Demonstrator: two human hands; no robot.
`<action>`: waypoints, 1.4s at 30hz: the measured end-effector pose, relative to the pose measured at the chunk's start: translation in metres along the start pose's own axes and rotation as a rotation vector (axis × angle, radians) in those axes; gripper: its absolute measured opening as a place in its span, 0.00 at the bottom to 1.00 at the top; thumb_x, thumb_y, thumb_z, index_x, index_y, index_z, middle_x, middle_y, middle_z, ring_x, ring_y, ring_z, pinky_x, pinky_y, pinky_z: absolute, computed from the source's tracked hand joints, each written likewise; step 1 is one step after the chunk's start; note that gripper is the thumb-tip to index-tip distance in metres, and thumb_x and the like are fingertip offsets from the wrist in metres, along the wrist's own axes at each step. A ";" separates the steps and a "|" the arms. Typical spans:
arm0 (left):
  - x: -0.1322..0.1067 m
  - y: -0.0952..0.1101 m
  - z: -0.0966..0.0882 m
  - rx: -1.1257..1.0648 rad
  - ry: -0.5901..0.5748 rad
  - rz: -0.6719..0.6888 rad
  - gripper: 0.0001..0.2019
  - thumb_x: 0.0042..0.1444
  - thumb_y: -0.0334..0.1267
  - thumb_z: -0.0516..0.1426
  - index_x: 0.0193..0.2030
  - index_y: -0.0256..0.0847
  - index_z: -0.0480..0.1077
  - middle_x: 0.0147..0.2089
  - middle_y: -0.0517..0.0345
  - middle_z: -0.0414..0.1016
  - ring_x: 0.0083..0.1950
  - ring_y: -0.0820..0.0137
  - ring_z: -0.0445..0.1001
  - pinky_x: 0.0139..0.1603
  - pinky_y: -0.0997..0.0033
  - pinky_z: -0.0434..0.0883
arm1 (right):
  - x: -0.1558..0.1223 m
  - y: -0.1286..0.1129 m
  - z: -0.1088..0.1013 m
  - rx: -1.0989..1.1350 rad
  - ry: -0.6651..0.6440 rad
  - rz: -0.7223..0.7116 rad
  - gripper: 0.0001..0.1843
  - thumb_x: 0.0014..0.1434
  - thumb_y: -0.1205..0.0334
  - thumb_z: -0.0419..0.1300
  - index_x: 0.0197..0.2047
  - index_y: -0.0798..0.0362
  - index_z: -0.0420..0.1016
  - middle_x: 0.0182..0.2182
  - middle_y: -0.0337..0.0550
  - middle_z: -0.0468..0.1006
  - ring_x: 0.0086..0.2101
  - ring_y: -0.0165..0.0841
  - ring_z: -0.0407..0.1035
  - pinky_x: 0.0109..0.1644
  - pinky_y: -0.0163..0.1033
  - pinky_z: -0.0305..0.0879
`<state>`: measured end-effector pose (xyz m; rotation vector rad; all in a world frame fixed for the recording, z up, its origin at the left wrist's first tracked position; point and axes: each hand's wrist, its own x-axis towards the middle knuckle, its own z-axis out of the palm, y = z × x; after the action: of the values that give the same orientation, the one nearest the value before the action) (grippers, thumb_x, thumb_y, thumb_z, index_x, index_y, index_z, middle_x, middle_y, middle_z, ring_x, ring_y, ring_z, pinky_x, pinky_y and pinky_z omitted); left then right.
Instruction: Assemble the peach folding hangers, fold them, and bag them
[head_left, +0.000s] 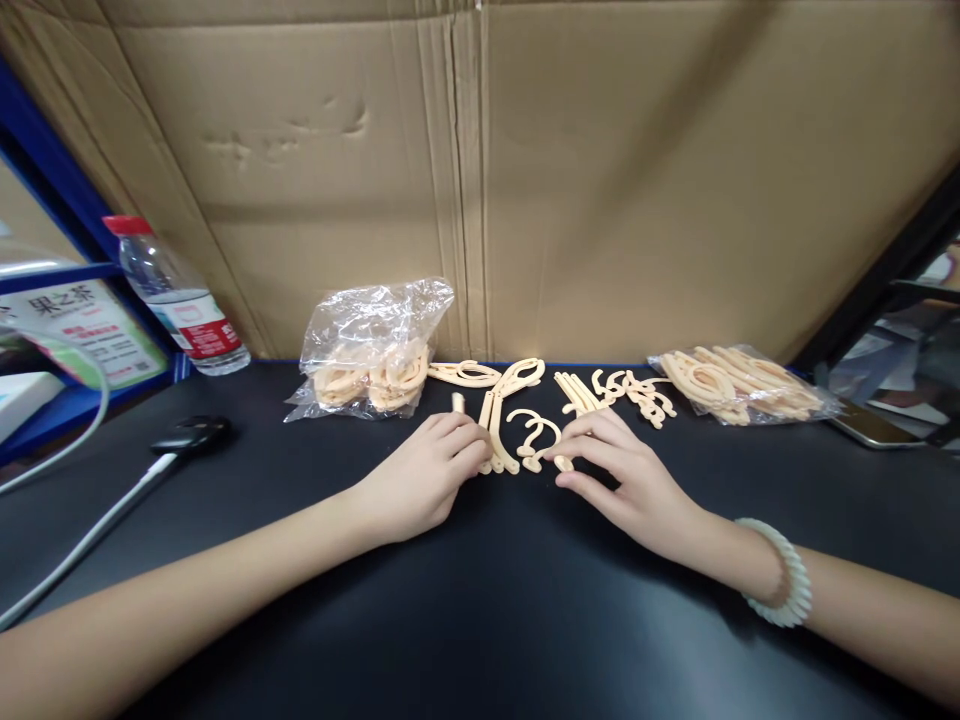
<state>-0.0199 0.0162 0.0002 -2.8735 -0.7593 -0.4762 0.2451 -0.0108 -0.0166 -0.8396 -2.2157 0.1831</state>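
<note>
Beige plastic parts of folding clothes hangers lie on the black table. My left hand (431, 468) is closed round a straight hanger arm (458, 403), whose end sticks up above the fingers. Just right of that hand, several hanger arms (496, 430) lie side by side. Hanger hooks (534, 425) rest between my two hands. My right hand (626, 470) has thumb and fingers closed about a small hanger piece with a rounded end (563, 464); the rest of it is hidden. Behind the right fingers is another row of hanger arms (576, 390).
A clear bag of hanger parts (367, 375) sits at back left, another bag (739, 385) at back right beside a phone (874, 425). Loose hooks (637, 392) lie near it. A bottle (187, 310), a black device with a cable (191, 436) and a cardboard wall (600, 180) border the table.
</note>
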 end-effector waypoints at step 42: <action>0.008 0.006 0.001 -0.237 -0.252 -0.050 0.29 0.67 0.47 0.50 0.70 0.36 0.52 0.73 0.44 0.51 0.74 0.55 0.46 0.70 0.49 0.55 | 0.018 0.037 0.003 -0.144 -0.026 0.002 0.12 0.67 0.64 0.54 0.51 0.52 0.73 0.40 0.47 0.70 0.42 0.36 0.67 0.48 0.46 0.70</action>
<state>-0.0096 0.0148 0.0013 -3.1848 -0.8675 -0.2239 0.2529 0.0293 -0.0212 -0.9212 -2.2732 0.0357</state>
